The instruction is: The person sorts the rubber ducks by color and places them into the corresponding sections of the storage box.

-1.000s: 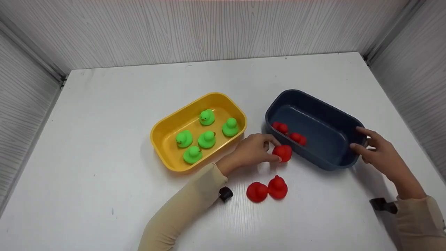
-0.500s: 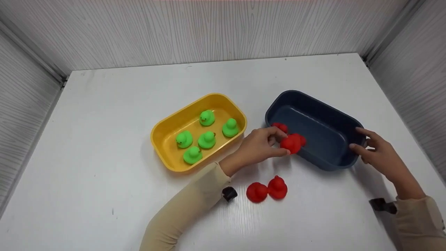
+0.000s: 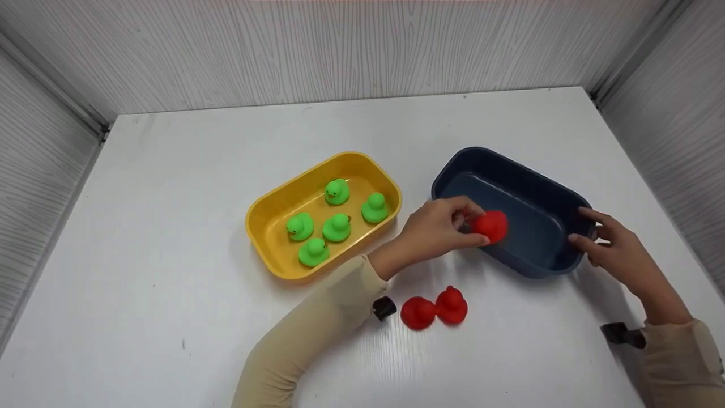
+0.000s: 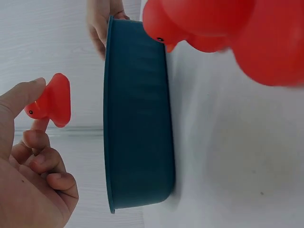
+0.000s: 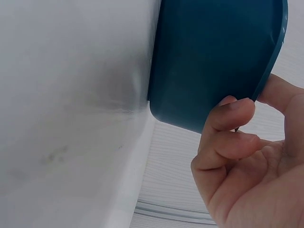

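My left hand (image 3: 439, 229) pinches a red rubber duck (image 3: 491, 226) between thumb and fingertips, over the near rim of a dark blue bin (image 3: 544, 272). In the left wrist view the held duck (image 4: 58, 100) is raised above the rim of the bin (image 4: 137, 118). At the bin's right end, my right hand (image 3: 617, 249) grips the rim, thumb and fingers on either side of the wall, as the right wrist view of that hand (image 5: 251, 161) also shows. Red ducks inside the bin are now mostly hidden behind the left hand.
Two more red ducks (image 3: 451, 306) sit side by side on the white table (image 3: 187, 317), nearer the front. Left of the blue bin stands a yellow bin (image 3: 266, 255) with several green ducks (image 3: 337, 226) in it. Pale wood-grain panels (image 3: 340, 51) border the table.
My left hand has lifted the red duck off the table and carried it right and away from me, over the blue bin's near rim. The right hand has stayed in place.
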Available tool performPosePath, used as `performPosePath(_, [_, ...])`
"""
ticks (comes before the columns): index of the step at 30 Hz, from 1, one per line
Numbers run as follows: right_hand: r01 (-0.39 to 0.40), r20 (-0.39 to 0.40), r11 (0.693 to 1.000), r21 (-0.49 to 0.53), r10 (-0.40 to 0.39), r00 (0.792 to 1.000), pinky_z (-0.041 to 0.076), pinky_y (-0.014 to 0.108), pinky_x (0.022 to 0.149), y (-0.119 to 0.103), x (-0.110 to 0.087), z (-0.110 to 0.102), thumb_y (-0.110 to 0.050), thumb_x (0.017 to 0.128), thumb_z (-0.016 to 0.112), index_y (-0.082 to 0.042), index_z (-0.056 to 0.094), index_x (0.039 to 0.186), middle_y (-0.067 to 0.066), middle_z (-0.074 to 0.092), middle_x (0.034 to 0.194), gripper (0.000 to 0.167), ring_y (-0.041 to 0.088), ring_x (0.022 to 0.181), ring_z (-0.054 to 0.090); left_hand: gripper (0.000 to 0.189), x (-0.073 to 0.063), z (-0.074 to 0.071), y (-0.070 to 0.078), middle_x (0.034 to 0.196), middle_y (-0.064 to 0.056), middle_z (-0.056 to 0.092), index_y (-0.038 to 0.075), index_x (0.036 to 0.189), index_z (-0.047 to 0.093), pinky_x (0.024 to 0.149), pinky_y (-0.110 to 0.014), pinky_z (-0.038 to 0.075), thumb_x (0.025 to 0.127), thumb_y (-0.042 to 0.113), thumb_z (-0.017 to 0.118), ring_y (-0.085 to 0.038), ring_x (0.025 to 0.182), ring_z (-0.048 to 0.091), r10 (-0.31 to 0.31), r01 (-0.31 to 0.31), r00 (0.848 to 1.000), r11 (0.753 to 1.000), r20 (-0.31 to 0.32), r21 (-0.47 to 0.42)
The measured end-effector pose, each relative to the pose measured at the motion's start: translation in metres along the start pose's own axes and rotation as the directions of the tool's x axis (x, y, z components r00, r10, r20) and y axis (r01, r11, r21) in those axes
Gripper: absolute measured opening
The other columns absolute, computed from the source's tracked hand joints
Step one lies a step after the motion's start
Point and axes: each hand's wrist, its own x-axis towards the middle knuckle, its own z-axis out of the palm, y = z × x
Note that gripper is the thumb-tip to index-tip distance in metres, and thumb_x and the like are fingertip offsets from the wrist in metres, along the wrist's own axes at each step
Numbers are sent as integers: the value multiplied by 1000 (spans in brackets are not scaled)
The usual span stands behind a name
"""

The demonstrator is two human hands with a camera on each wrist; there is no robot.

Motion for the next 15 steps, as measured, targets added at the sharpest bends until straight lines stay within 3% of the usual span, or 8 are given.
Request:
performPosePath(8, [-11, 1, 1000, -13, 11, 1000, 43, 21, 58, 0, 0, 1, -29, 96, 59, -2, 26, 150, -12, 50, 95, 68, 4, 65, 48, 35, 11, 5, 16, 69, 6, 50, 20, 113, 67, 53, -16, 31, 82, 34, 77, -6, 64, 46, 34, -36, 999, 995, 20, 92])
performPosePath(15, [-29, -2, 998, -49, 29, 1000, 45, 21, 59, 0, 1, 1, -30, 96, 59, -3, 27, 150, -3, 50, 98, 68, 5, 66, 50, 37, 26, 14, 31, 73, 7, 51, 28, 117, 65, 54, -17, 31, 83, 41, 74, -5, 67, 46, 5, -16, 998, 982, 62, 190])
